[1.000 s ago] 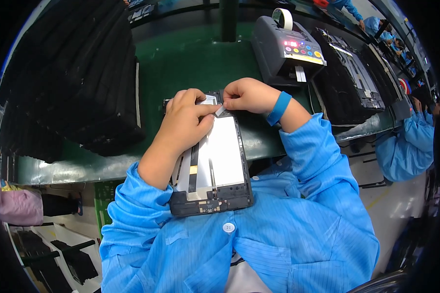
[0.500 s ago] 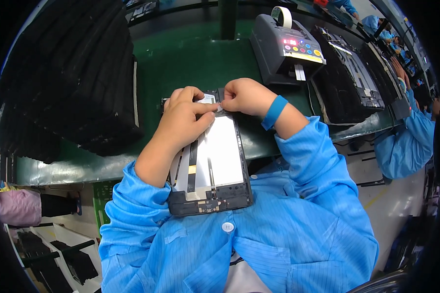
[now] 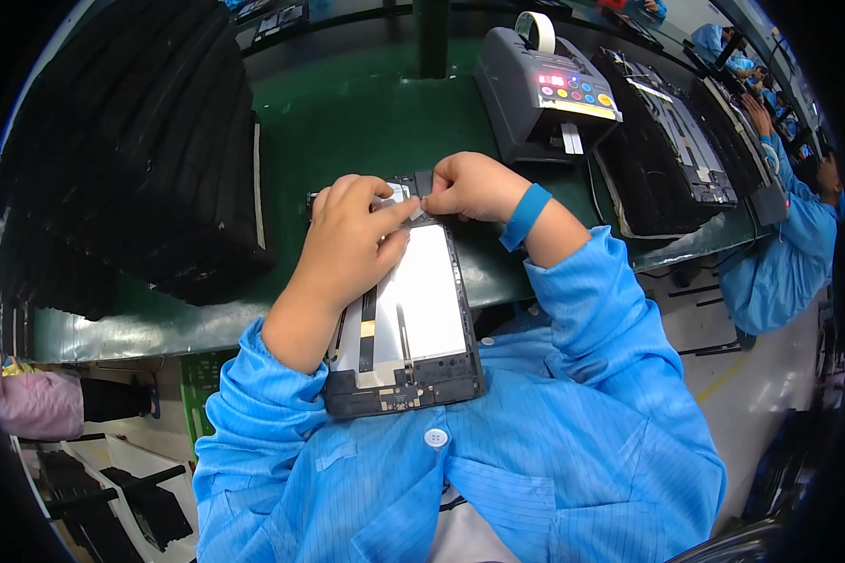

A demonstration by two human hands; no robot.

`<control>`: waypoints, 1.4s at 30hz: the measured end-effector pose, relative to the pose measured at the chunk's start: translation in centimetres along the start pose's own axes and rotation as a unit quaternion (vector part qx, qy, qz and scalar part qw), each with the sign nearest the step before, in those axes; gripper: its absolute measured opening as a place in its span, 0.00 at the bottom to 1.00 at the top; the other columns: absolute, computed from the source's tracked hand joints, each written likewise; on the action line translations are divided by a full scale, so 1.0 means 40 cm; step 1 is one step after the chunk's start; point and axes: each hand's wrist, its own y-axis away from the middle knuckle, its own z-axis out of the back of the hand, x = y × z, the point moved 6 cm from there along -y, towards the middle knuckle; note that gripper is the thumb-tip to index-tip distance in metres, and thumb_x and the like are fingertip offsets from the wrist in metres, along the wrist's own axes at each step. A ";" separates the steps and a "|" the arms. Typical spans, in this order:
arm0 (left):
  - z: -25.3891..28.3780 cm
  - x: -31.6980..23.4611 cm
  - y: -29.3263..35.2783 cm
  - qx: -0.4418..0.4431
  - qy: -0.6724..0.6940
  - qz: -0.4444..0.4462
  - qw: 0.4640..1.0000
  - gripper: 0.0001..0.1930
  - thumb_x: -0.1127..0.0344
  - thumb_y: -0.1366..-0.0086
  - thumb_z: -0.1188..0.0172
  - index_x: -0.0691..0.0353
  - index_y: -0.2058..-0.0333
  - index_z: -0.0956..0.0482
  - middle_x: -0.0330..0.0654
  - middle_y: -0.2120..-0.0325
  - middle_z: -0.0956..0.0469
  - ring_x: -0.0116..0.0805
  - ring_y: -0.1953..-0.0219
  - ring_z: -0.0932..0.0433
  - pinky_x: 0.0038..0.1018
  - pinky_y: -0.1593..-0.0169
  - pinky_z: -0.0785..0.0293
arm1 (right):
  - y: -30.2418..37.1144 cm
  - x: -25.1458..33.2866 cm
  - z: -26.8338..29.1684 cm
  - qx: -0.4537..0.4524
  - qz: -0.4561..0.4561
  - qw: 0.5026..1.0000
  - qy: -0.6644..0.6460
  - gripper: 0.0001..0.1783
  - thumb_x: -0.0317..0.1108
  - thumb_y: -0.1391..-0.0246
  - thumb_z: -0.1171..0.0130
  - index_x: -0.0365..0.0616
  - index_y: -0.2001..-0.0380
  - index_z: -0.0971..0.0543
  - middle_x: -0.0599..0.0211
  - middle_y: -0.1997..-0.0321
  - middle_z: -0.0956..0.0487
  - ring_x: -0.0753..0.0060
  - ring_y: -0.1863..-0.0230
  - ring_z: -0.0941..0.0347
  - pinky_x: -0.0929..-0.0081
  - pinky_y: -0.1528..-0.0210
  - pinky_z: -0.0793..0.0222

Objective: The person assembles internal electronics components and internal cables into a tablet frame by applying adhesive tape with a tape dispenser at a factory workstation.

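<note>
An opened tablet [image 3: 432, 281], its inside facing up, rests against my front at the table's edge. It has silvery plates, black strips and a small circuit board at the near end. My left hand [image 3: 347, 225] lies over its upper left part, fingers apart, the index fingertip at a small whitish piece of tape [image 3: 417, 214] near the far end. Right beside that fingertip, my right hand [image 3: 474, 190] pinches at the tablet's upper right corner. What sits between its thumb and finger is hidden. A blue band [image 3: 528, 216] circles my right wrist.
A grey tape dispenser [image 3: 549, 94] with a lit panel and a tape roll stands beyond my right hand. Tall black stacks [image 3: 160, 159] rise at left. Another opened tablet [image 3: 676, 131] tops a black stack at right. A person in blue [image 3: 779, 253] sits farther right.
My left index finger has bent a little and drawn back slightly, and its thumb has shifted. The right hand keeps its pinch at almost the same spot.
</note>
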 end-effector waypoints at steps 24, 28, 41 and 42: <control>-0.006 -0.005 -0.002 -0.003 -0.024 -0.018 1.000 0.11 0.71 0.54 0.39 0.58 0.68 0.19 0.41 0.69 0.30 0.39 0.60 0.30 0.35 0.54 0.37 | 0.014 -0.002 0.005 0.009 0.002 0.998 -0.062 0.11 0.35 0.56 0.35 0.40 0.80 0.25 0.70 0.83 0.27 0.81 0.82 0.31 0.84 0.80 0.37; -0.014 -0.006 -0.001 0.017 -0.013 0.004 1.000 0.09 0.71 0.53 0.41 0.59 0.69 0.20 0.40 0.70 0.30 0.39 0.59 0.31 0.35 0.53 0.38 | 0.027 -0.019 0.008 0.042 -0.015 0.990 -0.135 0.09 0.34 0.52 0.38 0.39 0.76 0.22 0.69 0.81 0.24 0.80 0.80 0.28 0.84 0.78 0.35; -0.018 -0.001 -0.003 0.029 -0.004 0.019 0.999 0.10 0.69 0.51 0.43 0.59 0.68 0.20 0.40 0.69 0.30 0.39 0.58 0.31 0.35 0.52 0.39 | 0.005 -0.036 0.014 -0.012 -0.094 0.993 -0.066 0.15 0.39 0.59 0.34 0.38 0.82 0.24 0.64 0.85 0.25 0.73 0.85 0.27 0.78 0.81 0.34; -0.017 -0.002 -0.005 0.027 -0.005 0.017 0.999 0.10 0.69 0.51 0.43 0.59 0.68 0.20 0.40 0.69 0.30 0.39 0.58 0.31 0.35 0.52 0.39 | 0.008 -0.044 0.022 -0.014 -0.098 0.994 -0.055 0.15 0.39 0.58 0.34 0.38 0.82 0.25 0.64 0.86 0.25 0.73 0.85 0.28 0.77 0.81 0.34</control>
